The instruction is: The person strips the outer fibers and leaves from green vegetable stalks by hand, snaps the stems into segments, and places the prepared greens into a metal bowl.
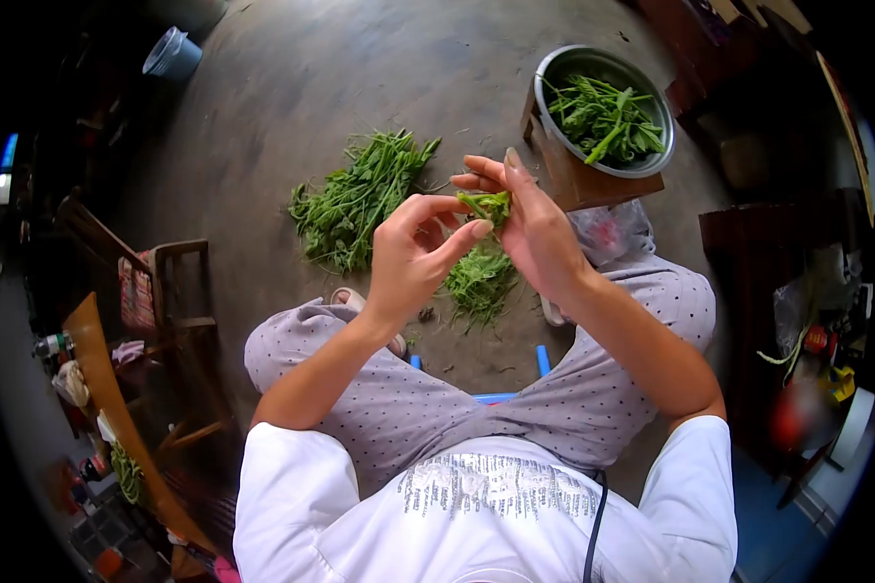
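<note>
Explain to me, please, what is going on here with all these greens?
A seated person has a small green sprig between the left hand and the right hand; how firmly each one grips it is hard to tell. On the floor ahead lies a large pile of leafy stems, with a smaller heap of greens below the hands. Ahead to the right, a metal bowl on a wooden stool holds more greens.

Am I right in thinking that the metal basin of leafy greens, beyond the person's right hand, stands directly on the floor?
Not quite: the head view shows the metal basin raised on a brown wooden stool. It does hold leafy greens and is beyond the right hand.
</note>
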A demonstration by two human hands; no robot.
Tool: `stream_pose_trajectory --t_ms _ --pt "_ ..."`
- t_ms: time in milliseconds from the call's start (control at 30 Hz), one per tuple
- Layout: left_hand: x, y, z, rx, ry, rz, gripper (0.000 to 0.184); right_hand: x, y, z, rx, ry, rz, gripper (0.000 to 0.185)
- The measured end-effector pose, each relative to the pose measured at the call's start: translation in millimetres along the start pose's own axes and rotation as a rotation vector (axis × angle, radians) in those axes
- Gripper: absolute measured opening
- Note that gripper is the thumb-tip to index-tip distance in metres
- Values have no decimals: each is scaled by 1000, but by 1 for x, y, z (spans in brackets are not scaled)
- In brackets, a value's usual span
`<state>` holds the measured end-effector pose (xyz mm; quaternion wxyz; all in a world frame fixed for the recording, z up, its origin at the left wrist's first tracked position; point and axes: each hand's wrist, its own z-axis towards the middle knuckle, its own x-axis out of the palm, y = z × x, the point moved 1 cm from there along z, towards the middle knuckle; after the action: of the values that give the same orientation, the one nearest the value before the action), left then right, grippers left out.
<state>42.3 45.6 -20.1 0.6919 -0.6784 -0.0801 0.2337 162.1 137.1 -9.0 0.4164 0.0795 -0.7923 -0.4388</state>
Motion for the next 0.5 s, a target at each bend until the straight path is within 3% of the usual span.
stream_pose_trajectory --t_ms 67,200,333,400,500 --pt "-10 7 -2 4 -27 18 24 11 -9 -4 18 35 -89 60" --pt "-33 17 -9 17 -54 -247 18 31 -6 -4 -52 124 -262 50" --pt "-60 6 -20 -96 74 -247 13 40 8 2 -152 237 -499 34" --pt "-67 3 -23 -69 52 -348 11 44 13 5 -439 306 -981 36" --pt "-76 6 -28 -32 100 -301 13 58 15 4 -545 304 -1090 31"
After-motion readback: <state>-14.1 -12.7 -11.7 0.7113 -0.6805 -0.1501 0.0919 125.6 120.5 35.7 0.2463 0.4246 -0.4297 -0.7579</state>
